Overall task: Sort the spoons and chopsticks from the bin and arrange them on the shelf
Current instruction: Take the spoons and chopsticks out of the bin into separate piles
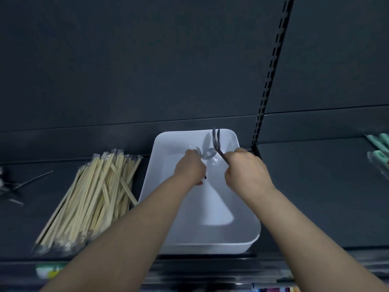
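Nearest, at 6 o'clock, two bare forearms rise from the bottom edge over the front lip of the dark shelf (315,197). The white bin (210,245) stands on it in the middle, and both hands hover inside its far half. The left hand (190,167) has its fingers curled round a clear-wrapped spoon (207,153), whose bowl pokes out toward 1 o'clock. Just beside it at 3 o'clock, the right hand (246,169) pinches two slim dark utensils (216,140), which point up toward 12 o'clock past the bin's far rim. At 9 o'clock of the bin, a heap of wrapped chopsticks (94,197) lies on the shelf. Farther out at 9 o'clock lie dark-handled spoons (12,184), blurred. At 3 o'clock, by the frame edge, are mint-green wrapped items (379,148). Behind stands the dark back panel (147,60).
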The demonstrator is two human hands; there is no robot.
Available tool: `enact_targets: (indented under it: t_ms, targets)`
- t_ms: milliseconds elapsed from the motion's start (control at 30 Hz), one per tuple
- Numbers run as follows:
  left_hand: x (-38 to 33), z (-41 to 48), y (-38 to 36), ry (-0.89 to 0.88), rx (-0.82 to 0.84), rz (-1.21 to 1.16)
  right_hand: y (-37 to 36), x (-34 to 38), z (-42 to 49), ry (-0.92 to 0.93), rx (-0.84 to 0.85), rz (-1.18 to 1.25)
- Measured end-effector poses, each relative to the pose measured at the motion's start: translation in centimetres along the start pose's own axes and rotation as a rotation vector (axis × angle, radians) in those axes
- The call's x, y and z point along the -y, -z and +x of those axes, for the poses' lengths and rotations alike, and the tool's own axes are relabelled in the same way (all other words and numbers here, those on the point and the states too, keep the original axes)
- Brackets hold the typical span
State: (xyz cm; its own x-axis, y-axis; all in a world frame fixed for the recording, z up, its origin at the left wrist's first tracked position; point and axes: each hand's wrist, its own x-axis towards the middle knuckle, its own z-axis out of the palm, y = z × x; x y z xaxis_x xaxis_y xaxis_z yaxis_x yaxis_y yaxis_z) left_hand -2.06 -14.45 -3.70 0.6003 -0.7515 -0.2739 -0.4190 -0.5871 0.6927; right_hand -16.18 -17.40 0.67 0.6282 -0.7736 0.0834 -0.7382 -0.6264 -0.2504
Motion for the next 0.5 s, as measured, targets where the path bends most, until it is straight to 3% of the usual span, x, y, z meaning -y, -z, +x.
enact_targets:
  t_ms: [267,500]
  targets:
    - [3.8,-4.4,10.6,-0.104,-0.224,-0.249,0.2,7.9,0.9,0.101,-0.156,-0.003]
    - [19.7,-9.4,22.0,0.061,-0.325,-0.28,-5.0,25.7,-1.0,0.352,-0.102,0.092]
